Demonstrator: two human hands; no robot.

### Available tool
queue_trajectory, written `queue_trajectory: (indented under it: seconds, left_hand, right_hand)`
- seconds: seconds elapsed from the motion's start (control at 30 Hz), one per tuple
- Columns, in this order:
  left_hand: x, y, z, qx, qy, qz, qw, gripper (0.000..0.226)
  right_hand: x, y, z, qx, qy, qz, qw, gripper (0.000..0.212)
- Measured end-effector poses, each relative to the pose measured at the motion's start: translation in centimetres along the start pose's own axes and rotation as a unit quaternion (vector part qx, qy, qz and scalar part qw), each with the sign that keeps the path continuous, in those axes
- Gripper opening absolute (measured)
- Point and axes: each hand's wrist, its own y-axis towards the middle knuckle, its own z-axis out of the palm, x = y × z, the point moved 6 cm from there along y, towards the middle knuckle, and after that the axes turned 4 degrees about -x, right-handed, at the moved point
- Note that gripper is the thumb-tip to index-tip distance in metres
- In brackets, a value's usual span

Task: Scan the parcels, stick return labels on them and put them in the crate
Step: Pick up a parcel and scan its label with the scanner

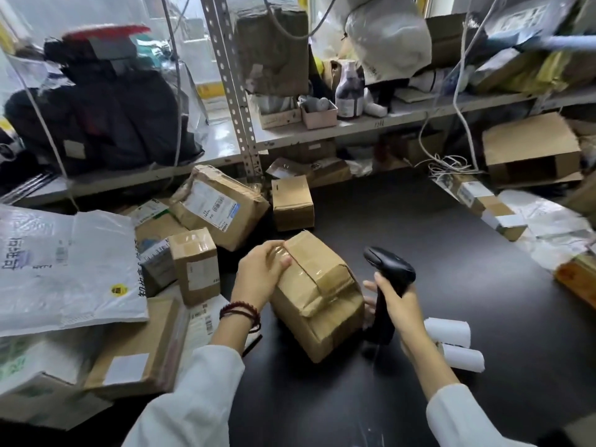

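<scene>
– On the dark worktop [419,237], centre frame: where's the parcel [319,298]?
– Tilted there. The left hand [261,272] grasps its taped top, fingers [272,248] curled; the right hand [400,304] grips a black scanner [390,269] just beside it.

Parcel [317,298], gripped by my left hand [263,272]: underside hidden; my fingers cover its far corner.
Scanner [388,272], held in my right hand [401,306]: handle mostly wrapped by my fingers; its lower end merges with the dark table [419,221].
Label rolls [451,332]: left ends behind my right wrist.
White mailer bag [64,269]: cut by the left edge; print blurred.
Flat carton [135,346]: upper part under that bag.
Shipping label [211,204] on the big parcel: text too small to read.
Orange parcel [577,279]: cut by the right edge.
Shelf goods [532,33], top right: smeared, cannot tell.
</scene>
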Motion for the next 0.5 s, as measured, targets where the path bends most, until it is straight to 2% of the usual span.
queue_trajectory:
  seconds: [0.07,0.17,0.27,0.37,0.43,0.5]
  left_hand:
    - [-0.7,1.5,-0.6,-0.048,0.097,0.002,0.994,0.034]
    - [-1.2,2.3,0.8,0.044,0.193,-0.115,0.974,0.066]
    - [-2.9,1.3,2.9,0.096,0.195,-0.182,0.959,0.099]
    - [-3.7,1.4,4.2,0.096,0.244,-0.123,0.957,0.106]
    - [-3.9,2.3,4.4,0.121,0.235,-0.02,0.964,0.096]
    - [-4.1,2.7,4.6,0.181,0.22,0.081,0.955,0.087]
  right_hand:
    - [0.1,-0.3,0.4,0.018,0.018,0.001,1.0,0.029]
    - [0.0,-0.5,0.8,0.022,0.016,0.002,1.0,0.031]
    - [-0.2,-0.6,1.1,0.018,-0.004,0.004,1.0,0.033]
    - [-0.5,-0.7,1.3,0.022,-0.017,-0.005,1.0,0.026]
    - [-0.6,-0.9,1.3,0.028,-0.024,-0.007,0.999,0.021]
    - [-0.7,-1.2,1.0,0.028,-0.025,-0.008,0.999,0.02]
